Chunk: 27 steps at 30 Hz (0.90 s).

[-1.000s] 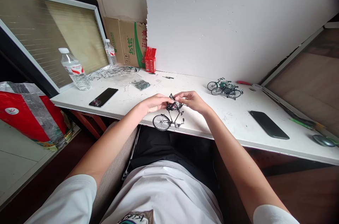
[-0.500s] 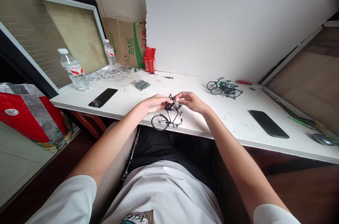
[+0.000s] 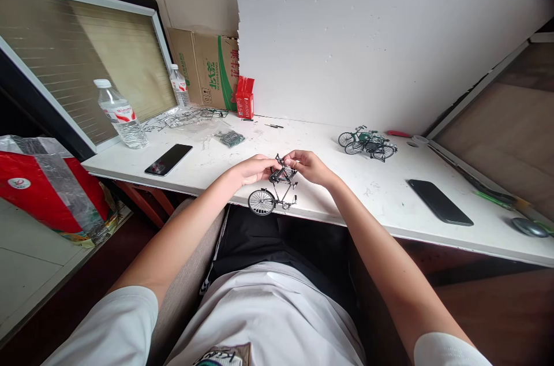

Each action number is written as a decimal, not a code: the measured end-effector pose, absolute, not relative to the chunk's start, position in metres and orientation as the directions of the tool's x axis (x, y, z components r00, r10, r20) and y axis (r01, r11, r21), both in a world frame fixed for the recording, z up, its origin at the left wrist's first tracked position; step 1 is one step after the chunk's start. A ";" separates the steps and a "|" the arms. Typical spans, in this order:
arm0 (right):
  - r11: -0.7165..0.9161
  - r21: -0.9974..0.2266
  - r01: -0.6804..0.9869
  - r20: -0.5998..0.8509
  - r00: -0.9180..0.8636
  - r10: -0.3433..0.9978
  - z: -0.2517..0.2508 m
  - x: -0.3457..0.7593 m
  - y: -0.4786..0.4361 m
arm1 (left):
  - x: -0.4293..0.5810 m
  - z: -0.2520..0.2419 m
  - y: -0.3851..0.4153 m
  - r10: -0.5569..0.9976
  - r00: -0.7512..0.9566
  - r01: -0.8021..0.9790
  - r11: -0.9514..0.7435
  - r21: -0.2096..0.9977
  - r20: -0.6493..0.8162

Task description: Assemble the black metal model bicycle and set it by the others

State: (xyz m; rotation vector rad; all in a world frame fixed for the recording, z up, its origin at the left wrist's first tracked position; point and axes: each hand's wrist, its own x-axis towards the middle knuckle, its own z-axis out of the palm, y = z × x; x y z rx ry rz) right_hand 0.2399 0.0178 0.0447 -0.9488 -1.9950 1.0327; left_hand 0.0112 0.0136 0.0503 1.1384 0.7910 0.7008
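A black miniature bicycle (image 3: 282,187) is held at the front edge of the white table (image 3: 329,204). Its spoked wheel (image 3: 261,202) hangs toward me over the edge, with the handlebar end pointing away. My left hand (image 3: 256,168) is closed round the bicycle's far part from the left; some of its fingers are hidden behind the frame. My right hand (image 3: 308,167) pinches the same end from the right, thumb and index finger together near the second wheel. Any small part between those fingertips is too small to make out.
Finished-looking model bicycles (image 3: 367,144) stand at the right rear. Phones lie at left (image 3: 168,159) and right (image 3: 440,202). Water bottles (image 3: 123,115), a red box (image 3: 245,98), a bagged green part (image 3: 230,138) and loose thin black frames (image 3: 186,118) are at left.
The miniature bicycle has tilted very slightly in my hands, its near wheel shifting a little. Both hands keep nearly the same place and grip.
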 end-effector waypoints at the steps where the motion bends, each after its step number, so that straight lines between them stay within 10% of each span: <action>1: 0.421 -0.856 0.299 0.240 -0.492 0.837 0.045 0.239 0.017 | 0.012 0.050 0.014 0.818 0.545 -0.086 0.271 0.959 -0.183; 27: 0.490 -0.804 0.337 0.346 -0.404 0.847 0.034 0.235 0.024 | 0.020 0.047 0.015 0.832 0.494 -0.164 0.374 0.913 -0.252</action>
